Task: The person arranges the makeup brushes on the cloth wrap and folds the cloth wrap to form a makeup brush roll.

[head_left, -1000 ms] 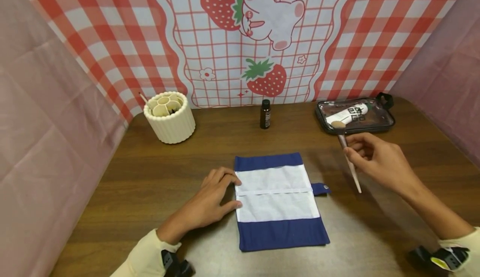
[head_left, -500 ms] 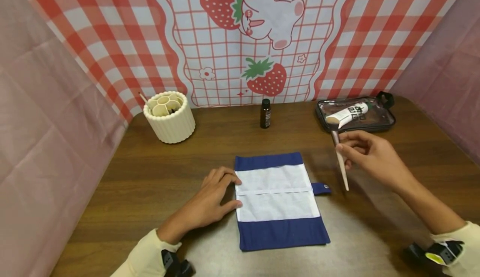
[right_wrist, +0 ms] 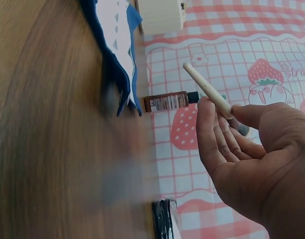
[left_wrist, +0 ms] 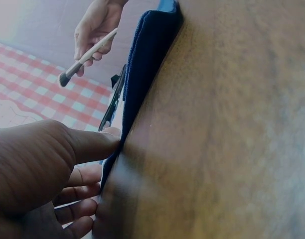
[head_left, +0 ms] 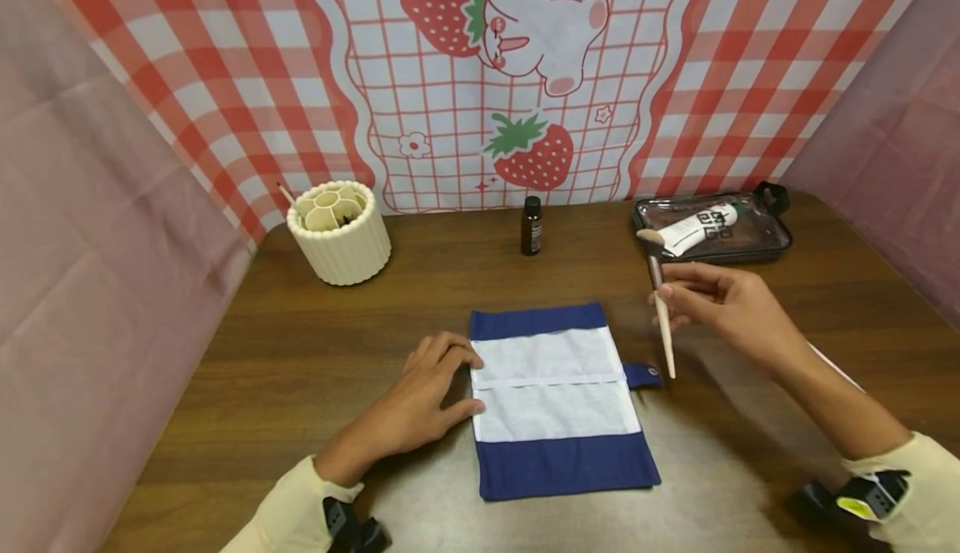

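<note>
My right hand (head_left: 738, 311) pinches a makeup brush (head_left: 663, 324) between thumb and fingers, above the table to the right of the cloth. Its tan bristles point up and away, its pale handle end down. In the right wrist view the handle (right_wrist: 207, 88) shows clearly, while the fingers partly hide the head. A navy and white cloth brush roll (head_left: 555, 411) lies spread flat, its snap tab sticking out to the right. At its left edge rests my left hand (head_left: 412, 403), thumb and fingertips touching the border with the fingers relaxed.
A cream ribbed holder (head_left: 341, 241) with compartments stands back left. A small dark bottle (head_left: 532, 228) is upright at the back middle. Back right lies a clear black-edged pouch (head_left: 750, 241) with a white tube (head_left: 697, 232) on or in it. A thin white stick (head_left: 836, 367) shows beside my right forearm.
My right hand has carried the makeup brush left toward the brush roll's tab. The thin white stick has come into view behind the forearm. My left hand has stayed in place.
</note>
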The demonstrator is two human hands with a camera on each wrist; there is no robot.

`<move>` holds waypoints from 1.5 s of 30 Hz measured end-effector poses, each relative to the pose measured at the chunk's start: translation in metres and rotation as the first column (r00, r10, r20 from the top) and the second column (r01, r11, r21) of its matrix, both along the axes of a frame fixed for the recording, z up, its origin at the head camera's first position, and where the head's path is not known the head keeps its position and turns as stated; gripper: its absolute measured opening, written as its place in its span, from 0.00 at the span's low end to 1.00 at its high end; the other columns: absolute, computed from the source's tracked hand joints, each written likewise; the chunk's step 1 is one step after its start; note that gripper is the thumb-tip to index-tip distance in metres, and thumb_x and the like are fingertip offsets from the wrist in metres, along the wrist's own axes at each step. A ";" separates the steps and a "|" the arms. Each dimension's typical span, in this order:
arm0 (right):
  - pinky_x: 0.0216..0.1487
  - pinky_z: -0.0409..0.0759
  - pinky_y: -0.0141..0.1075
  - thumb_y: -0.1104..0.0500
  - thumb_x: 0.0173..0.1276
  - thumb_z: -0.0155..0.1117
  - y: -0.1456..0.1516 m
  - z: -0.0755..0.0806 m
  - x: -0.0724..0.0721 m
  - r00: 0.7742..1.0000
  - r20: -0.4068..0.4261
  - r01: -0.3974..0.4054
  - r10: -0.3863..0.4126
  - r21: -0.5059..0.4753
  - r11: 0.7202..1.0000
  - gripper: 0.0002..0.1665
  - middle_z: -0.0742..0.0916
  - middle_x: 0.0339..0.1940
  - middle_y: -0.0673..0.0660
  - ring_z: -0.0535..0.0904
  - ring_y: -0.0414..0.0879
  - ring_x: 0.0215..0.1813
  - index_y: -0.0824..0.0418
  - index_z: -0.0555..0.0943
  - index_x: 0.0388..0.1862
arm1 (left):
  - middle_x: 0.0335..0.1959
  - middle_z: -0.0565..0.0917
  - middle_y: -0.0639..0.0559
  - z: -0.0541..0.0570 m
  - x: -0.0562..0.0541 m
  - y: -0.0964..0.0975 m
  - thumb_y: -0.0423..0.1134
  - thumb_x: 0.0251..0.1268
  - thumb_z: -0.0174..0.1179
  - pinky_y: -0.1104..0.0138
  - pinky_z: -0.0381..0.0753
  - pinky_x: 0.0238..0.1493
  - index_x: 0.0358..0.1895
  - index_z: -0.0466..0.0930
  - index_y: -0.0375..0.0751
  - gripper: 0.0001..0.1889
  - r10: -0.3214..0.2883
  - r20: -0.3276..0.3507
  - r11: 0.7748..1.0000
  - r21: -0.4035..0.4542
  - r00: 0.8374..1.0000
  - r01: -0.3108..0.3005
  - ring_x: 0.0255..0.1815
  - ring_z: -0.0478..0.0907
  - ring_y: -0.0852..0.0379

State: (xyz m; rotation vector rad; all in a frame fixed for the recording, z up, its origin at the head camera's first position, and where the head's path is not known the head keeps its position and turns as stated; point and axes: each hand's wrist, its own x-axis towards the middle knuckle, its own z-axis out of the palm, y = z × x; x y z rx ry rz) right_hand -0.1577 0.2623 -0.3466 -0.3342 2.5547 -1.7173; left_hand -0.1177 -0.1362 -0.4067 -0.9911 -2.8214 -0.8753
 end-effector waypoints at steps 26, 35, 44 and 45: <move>0.44 0.82 0.55 0.56 0.73 0.65 -0.044 -0.007 -0.017 0.989 0.061 -0.125 0.136 -0.161 0.979 0.27 0.88 0.47 0.66 0.88 0.57 0.40 0.70 0.72 0.64 | 0.59 0.70 0.49 0.000 -0.002 0.000 0.46 0.61 0.72 0.51 0.62 0.63 0.55 0.76 0.42 0.24 -0.008 -0.008 1.000 0.011 1.000 0.008 0.61 0.64 0.49; 0.44 0.82 0.56 0.56 0.72 0.66 -0.057 -0.009 -0.023 0.986 0.060 -0.137 0.152 -0.202 0.970 0.28 0.86 0.48 0.70 0.87 0.58 0.40 0.69 0.72 0.64 | 0.59 0.71 0.50 -0.001 -0.002 -0.001 0.47 0.60 0.73 0.51 0.63 0.62 0.55 0.76 0.43 0.24 -0.008 -0.018 1.000 0.010 1.000 0.008 0.60 0.65 0.50; 0.43 0.82 0.55 0.58 0.72 0.66 -0.068 -0.010 -0.026 0.982 0.063 -0.158 0.179 -0.246 0.956 0.27 0.88 0.46 0.64 0.87 0.59 0.42 0.70 0.72 0.63 | 0.60 0.70 0.49 -0.001 -0.002 -0.001 0.47 0.61 0.72 0.51 0.63 0.63 0.55 0.76 0.43 0.24 -0.005 -0.010 1.000 0.010 1.000 0.005 0.60 0.64 0.50; 0.43 0.83 0.54 0.58 0.72 0.67 -0.069 -0.010 -0.026 0.982 0.061 -0.157 0.177 -0.246 0.956 0.27 0.88 0.46 0.66 0.87 0.59 0.42 0.70 0.72 0.62 | 0.60 0.70 0.49 -0.001 -0.002 -0.001 0.47 0.61 0.72 0.51 0.63 0.63 0.55 0.76 0.43 0.24 -0.005 -0.009 1.000 0.010 1.000 0.005 0.60 0.64 0.50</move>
